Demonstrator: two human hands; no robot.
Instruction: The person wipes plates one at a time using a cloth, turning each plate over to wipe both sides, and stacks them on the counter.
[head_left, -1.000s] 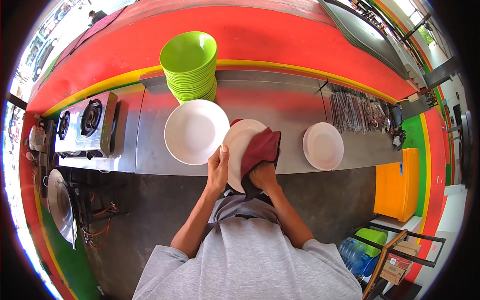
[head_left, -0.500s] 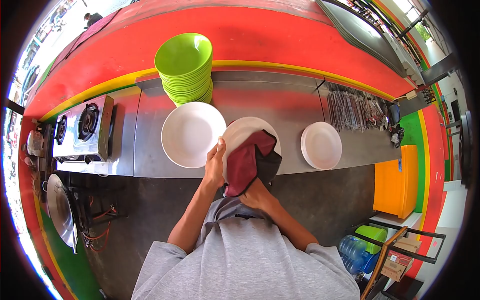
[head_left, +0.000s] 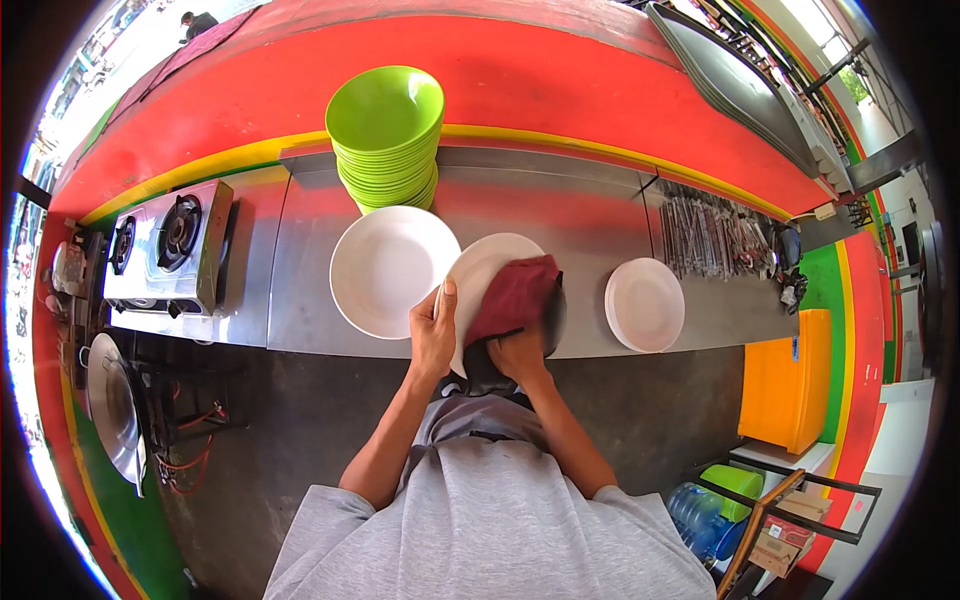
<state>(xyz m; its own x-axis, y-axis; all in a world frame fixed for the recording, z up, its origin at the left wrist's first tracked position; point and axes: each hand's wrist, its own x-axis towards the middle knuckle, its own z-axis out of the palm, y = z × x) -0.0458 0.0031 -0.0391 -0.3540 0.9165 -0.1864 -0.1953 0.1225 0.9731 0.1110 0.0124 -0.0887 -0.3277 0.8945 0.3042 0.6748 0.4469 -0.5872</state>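
Ahead at twelve o'clock, the left hand [head_left: 433, 335] pinched a tilted, round white plate [head_left: 474, 305] by its eight-o'clock rim; the right hand [head_left: 518, 357] clutched a maroon-and-black cloth [head_left: 512, 295] against it. Uneven cloth pressure risked twisting the plate loose.

Over the last half second, the white dish [head_left: 484, 266] had tipped more steeply. The maroon cloth [head_left: 513, 297], spread down over the dish's near edge then, had shifted to its right side, baring the near-left rim. The person's right hand [head_left: 520, 355] had followed toward that same side.
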